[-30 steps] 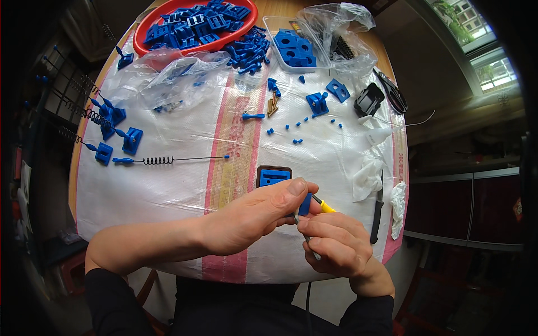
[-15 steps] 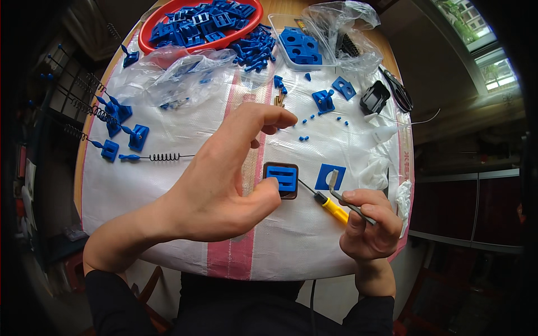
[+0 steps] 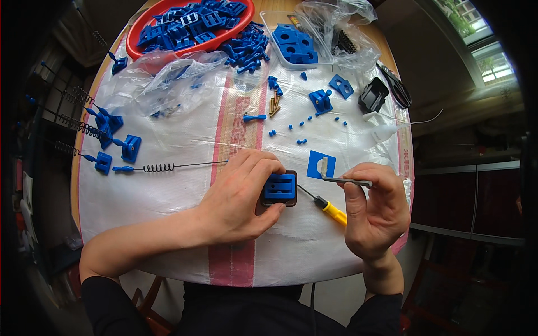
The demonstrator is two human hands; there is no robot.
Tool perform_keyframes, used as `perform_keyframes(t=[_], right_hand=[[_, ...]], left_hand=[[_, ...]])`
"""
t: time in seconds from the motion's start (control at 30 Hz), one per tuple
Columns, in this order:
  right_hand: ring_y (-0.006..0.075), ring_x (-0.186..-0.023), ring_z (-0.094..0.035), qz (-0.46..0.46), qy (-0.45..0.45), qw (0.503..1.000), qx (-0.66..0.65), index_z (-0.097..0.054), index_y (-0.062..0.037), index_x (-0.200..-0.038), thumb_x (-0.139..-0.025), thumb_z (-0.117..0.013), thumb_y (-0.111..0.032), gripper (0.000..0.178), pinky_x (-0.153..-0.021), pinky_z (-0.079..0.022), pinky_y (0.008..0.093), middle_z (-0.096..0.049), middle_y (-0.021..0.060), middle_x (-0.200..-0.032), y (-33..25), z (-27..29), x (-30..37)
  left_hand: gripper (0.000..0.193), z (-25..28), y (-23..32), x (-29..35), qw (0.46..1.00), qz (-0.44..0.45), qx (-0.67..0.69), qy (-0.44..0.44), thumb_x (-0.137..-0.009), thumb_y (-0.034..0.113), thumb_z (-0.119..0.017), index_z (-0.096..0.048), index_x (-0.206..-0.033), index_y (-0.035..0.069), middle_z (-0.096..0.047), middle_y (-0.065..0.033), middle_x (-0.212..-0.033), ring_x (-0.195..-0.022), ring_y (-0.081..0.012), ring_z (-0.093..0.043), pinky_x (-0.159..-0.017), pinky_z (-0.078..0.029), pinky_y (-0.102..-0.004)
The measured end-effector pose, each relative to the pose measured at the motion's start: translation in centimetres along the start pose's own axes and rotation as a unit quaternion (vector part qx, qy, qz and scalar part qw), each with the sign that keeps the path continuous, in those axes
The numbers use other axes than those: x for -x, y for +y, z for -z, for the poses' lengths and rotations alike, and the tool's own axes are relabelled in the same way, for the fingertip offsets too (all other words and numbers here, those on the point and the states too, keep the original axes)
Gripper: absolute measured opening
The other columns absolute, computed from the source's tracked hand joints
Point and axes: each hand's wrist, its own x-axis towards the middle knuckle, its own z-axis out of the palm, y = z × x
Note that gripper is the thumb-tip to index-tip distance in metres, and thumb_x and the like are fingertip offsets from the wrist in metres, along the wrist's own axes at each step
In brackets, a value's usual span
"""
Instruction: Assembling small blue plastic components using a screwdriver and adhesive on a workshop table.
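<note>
A small square dark box [image 3: 293, 200] stands on the white sheet with a blue slotted plastic part [image 3: 280, 186] in its top. My left hand [image 3: 235, 193] grips it, fingers at its far edge and thumb at its near edge. My right hand [image 3: 378, 210] pinches a thin grey tool [image 3: 350, 182] whose bent, pale tip hangs over a blue square plate [image 3: 329, 163] with a round hole. Whether that tip touches the plate I cannot tell. Between my hands lies a yellow-handled screwdriver [image 3: 334, 214], its shaft pointing at the box.
Farther off are a red basin [image 3: 132, 40] of blue parts, a clear tub [image 3: 311, 65] of holed plates, and plastic bags. Brass pins [image 3: 274, 105] and small blue bits lie mid-table. Spring-and-wire assemblies [image 3: 159, 167] lie left; a black case [image 3: 372, 95] and white bottle [image 3: 384, 133] right.
My left hand has come down and closed around the dark box, uncovering a blue peg beyond it. My right hand has turned the grey tool nearly level. The view has shifted slightly.
</note>
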Motion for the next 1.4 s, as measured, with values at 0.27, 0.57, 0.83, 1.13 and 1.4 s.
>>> perform_keyframes(t=[0.27, 0.57, 0.83, 1.13, 1.4], right_hand=[[0.0239, -0.082, -0.070, 0.037, -0.004, 0.998, 0.040, -0.065, 0.0024, -0.106, -0.082, -0.078, 0.008, 0.027, -0.073, -0.055, 0.0292, -0.071, 0.0154, -0.094, 2.0, -0.7, 1.0], [0.0250, -0.073, -0.069, 0.065, -0.092, 0.993, 0.032, -0.064, 0.0005, -0.106, -0.079, -0.078, 0.009, 0.032, -0.062, -0.056, 0.0310, -0.070, 0.0144, -0.090, 1.2, -0.9, 0.8], [0.0247, -0.071, -0.069, 0.070, -0.086, 0.992, 0.054, -0.063, 0.0011, -0.106, -0.078, -0.077, 0.009, 0.032, -0.061, -0.055, 0.0308, -0.069, 0.0153, -0.090, 1.7, -0.9, 0.8], [0.0248, -0.071, -0.068, 0.076, -0.085, 0.992, 0.046, -0.063, 0.0013, -0.106, -0.077, -0.077, 0.010, 0.033, -0.061, -0.055, 0.0315, -0.068, 0.0150, -0.091, 1.6, -0.7, 0.9], [0.0248, -0.071, -0.070, 0.099, -0.122, 0.987, 0.036, -0.063, 0.0013, -0.108, -0.078, -0.078, 0.006, 0.033, -0.060, -0.057, 0.0333, -0.069, 0.0136, -0.091, 0.7, -1.1, 1.2]], left_hand=[[0.054, -0.2, -0.8, 0.2, 1.000, 0.002, 0.023, 0.012, -0.072, 0.006, -0.082, -0.055, -0.118, 0.003, -0.060, -0.0157, -0.114, -0.109, -0.0357, -0.057, -0.097, -0.046, -0.0442], [0.048, -0.3, -0.9, 0.0, 1.000, 0.002, 0.024, 0.012, -0.071, 0.007, -0.082, -0.059, -0.113, 0.003, -0.060, -0.0145, -0.112, -0.106, -0.0338, -0.058, -0.094, -0.045, -0.0430], [0.047, -0.2, -1.1, -0.1, 0.999, -0.005, 0.033, 0.005, -0.070, 0.007, -0.081, -0.059, -0.111, 0.004, -0.060, -0.0141, -0.111, -0.106, -0.0335, -0.058, -0.094, -0.045, -0.0431], [0.054, 0.1, -0.9, -0.2, 0.999, -0.016, 0.038, 0.000, -0.070, 0.010, -0.082, -0.057, -0.118, 0.004, -0.060, -0.0147, -0.113, -0.106, -0.0339, -0.058, -0.095, -0.044, -0.0442], [0.059, -0.1, -1.0, 0.0, 1.000, -0.017, 0.021, -0.002, -0.068, 0.011, -0.085, -0.056, -0.119, 0.005, -0.060, -0.0141, -0.113, -0.106, -0.0338, -0.058, -0.094, -0.044, -0.0445]])
